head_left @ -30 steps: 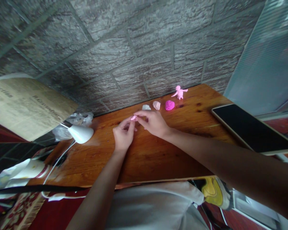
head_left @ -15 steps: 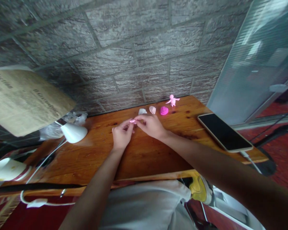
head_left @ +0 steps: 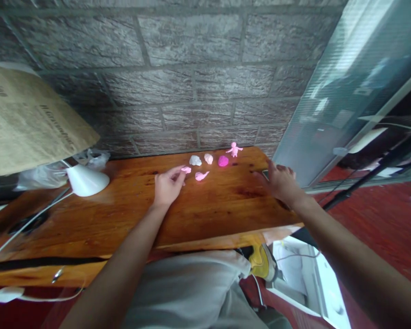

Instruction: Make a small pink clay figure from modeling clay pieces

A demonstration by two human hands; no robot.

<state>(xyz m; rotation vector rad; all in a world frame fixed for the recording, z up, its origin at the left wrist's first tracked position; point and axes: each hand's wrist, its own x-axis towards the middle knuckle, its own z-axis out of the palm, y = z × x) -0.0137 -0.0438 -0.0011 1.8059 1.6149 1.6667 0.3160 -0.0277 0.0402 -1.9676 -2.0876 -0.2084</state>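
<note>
Between the thumb and fingers of my left hand (head_left: 169, 185) is a small piece of pink clay (head_left: 186, 169). Another pink clay piece (head_left: 201, 176), with a thin tail at one side, lies on the table just to the right. My right hand (head_left: 281, 183) is over at the table's right end, fingers spread above a phone (head_left: 266, 174) that it mostly hides. Whether it touches the phone I cannot tell. Towards the wall sit a white lump (head_left: 195, 160), a pale pink lump (head_left: 208, 158) and a bright magenta lump (head_left: 223, 161). Beside them stands a small pink clay figure (head_left: 234, 149), arms outstretched.
A lamp with a white base (head_left: 87, 181) and a printed paper shade (head_left: 34, 121) stands on the left of the wooden table (head_left: 205, 214). Behind it lies a clear plastic bag (head_left: 43, 176). A stone-block wall (head_left: 198, 82) borders the back, and a glass panel (head_left: 311, 105) is at the right.
My right hand has left the clay and moved right, over the phone. The tailed pink piece now lies on the table. My left hand still pinches pink clay. The view has shifted.
</note>
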